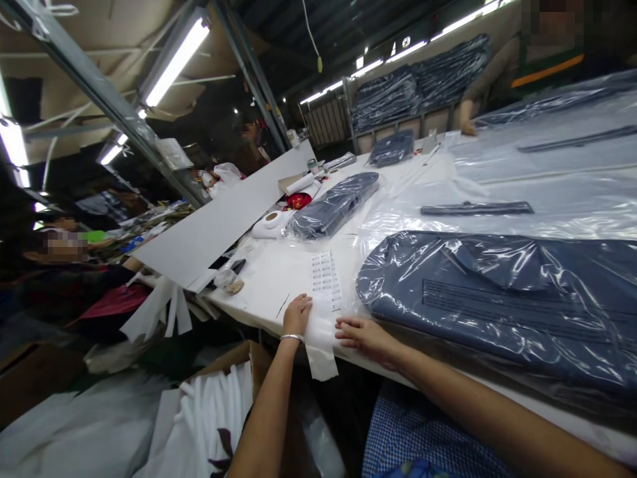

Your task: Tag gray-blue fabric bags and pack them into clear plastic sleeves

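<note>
A long white strip of printed labels lies on the white table and hangs over its near edge. My left hand rests on the strip's left edge, fingers curled on it. My right hand lies flat on the table just right of the strip, fingertips touching it. Right beside my right hand is a folded dark blue garment in a clear plastic bag.
Another bagged blue garment and a tape roll lie farther back. Clear plastic sheeting covers the table's right. Stacks of blue garments stand at the back, with another person's arm. A cardboard box holds white material below.
</note>
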Demonstrator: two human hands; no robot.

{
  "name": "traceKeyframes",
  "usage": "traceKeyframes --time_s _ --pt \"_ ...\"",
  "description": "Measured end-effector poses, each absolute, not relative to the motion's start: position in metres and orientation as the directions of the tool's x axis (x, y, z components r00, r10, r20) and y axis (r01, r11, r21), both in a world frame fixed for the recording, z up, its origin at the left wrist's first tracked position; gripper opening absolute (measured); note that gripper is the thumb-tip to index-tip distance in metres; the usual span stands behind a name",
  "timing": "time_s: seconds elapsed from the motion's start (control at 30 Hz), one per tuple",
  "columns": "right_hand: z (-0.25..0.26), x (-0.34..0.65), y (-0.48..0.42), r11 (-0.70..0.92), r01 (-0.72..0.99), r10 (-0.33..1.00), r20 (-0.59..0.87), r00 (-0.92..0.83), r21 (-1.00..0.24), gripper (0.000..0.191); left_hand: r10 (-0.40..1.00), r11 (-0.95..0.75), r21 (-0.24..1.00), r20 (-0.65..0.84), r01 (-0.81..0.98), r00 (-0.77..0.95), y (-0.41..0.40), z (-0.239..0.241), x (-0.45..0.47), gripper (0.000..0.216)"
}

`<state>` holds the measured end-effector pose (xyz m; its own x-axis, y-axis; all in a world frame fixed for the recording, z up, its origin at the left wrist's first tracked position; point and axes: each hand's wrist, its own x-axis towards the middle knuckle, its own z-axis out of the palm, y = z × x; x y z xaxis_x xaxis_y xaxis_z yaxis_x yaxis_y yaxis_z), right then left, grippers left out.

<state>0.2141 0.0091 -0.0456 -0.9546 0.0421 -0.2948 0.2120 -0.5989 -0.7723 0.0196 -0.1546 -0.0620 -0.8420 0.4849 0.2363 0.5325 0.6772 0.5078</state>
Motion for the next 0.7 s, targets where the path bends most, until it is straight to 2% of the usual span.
traceKeyframes --time_s 0.1,0.23,0.37,0.43,0.5,0.57,0.63,0.7 --pt "-0.048 0.198 -0.001 -0.573 0.183 0.136 -0.313 -0.940 -0.799 0.048 0.412 0.687 0.559 0.226 0.464 -0.883 -0.156 -0.063 0.022 0.033" --pt "-0.051 0.175 -0.009 -0.522 0.167 0.181 -0.300 -0.937 -0.837 0.060 0.366 0.668 0.644 0.151 0.372 -0.918 -0.155 -0.063 0.025 0.050" --pt "-0.051 0.166 -0.015 -0.495 0.188 0.115 -0.278 -0.954 -0.848 0.054 0.335 0.587 0.768 0.060 0.258 -0.940 -0.152 -0.061 0.024 0.068" --pt "-0.052 0.169 -0.016 -0.429 0.225 0.063 -0.277 -0.959 -0.875 0.048 0.331 0.523 0.827 0.024 0.205 -0.943 -0.153 -0.059 0.024 0.073" --pt "-0.054 0.175 -0.014 -0.253 0.232 0.065 -0.256 -0.965 -0.939 0.047 0.330 0.464 0.870 0.004 0.166 -0.944 -0.155 -0.056 0.026 0.076" --pt "-0.055 0.179 -0.010 0.049 0.125 0.149 -0.117 -0.982 -0.991 0.043 0.334 0.417 0.897 0.000 0.147 -0.942 -0.159 -0.053 0.029 0.077" --pt "-0.054 0.175 -0.004 0.369 -0.051 0.207 0.136 -0.969 -0.928 0.033 0.341 0.386 0.910 0.011 0.151 -0.940 -0.163 -0.048 0.033 0.076" --pt "-0.049 0.160 0.003 0.573 -0.207 0.159 0.355 -0.921 -0.793 0.031 0.353 0.376 0.911 0.031 0.172 -0.935 -0.165 -0.043 0.038 0.074"
